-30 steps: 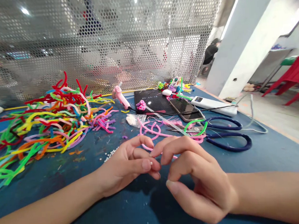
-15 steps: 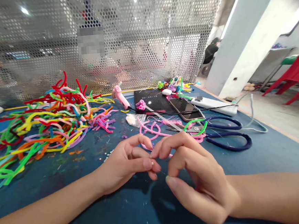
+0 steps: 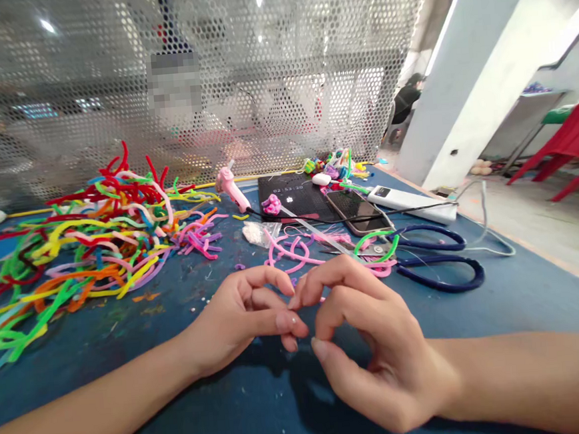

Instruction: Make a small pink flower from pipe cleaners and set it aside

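Observation:
My left hand (image 3: pixel 242 314) holds a tiny white bead (image 3: pixel 294 321) between thumb and fingertips, above the blue tabletop (image 3: pixel 224 409). My right hand (image 3: pixel 375 351) meets it, index fingertip against the left fingers. Its thumb and middle finger are pinched on what looks like a thin clear thread, barely visible now. Behind the hands lie pink pipe cleaners (image 3: pixel 285 256) and scissors with dark blue wrapped handles (image 3: pixel 440 289). A small clear bag of white beads (image 3: pixel 261 234) is just beyond them.
At the left sprawls a pile of coloured pipe cleaners (image 3: pixel 86 250). A pink glue gun (image 3: pixel 235 191), a black tablet-like device (image 3: pixel 297 189), a phone (image 3: pixel 362 212) and a white power bank (image 3: pixel 413 205) stand behind, with cables across. A perforated metal screen (image 3: pixel 261 112) closes the back.
The right hand has shifted slightly left, its thumb closer to the left fingertips. The thread between the hands, faintly visible before, hardly shows now. The bead remains at the left fingers.

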Available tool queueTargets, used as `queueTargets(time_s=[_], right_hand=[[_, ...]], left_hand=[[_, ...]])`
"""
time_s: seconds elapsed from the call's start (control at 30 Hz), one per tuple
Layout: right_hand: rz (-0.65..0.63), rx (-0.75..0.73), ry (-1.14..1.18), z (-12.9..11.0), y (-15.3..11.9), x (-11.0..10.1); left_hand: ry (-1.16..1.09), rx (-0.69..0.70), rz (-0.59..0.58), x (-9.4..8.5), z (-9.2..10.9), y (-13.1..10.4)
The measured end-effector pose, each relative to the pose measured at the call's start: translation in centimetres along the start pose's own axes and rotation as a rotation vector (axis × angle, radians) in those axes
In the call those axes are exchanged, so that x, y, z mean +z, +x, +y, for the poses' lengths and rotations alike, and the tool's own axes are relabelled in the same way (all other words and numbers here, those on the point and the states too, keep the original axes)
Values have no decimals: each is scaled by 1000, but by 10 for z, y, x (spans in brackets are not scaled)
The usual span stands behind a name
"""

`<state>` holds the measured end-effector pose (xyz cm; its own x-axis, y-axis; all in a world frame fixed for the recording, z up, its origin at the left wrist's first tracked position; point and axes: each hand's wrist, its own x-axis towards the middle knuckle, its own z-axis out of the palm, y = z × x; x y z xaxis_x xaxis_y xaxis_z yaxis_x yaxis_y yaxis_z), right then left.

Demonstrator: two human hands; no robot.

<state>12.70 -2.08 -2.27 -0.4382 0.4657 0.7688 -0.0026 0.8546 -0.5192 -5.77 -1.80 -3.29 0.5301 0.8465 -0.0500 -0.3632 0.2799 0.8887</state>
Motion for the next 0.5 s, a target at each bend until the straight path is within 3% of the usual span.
queueTargets(time_s=[0.5], right_hand=[[7,12,39,0,-1,1]], left_hand=[[-19,4,-14,0,1,2]])
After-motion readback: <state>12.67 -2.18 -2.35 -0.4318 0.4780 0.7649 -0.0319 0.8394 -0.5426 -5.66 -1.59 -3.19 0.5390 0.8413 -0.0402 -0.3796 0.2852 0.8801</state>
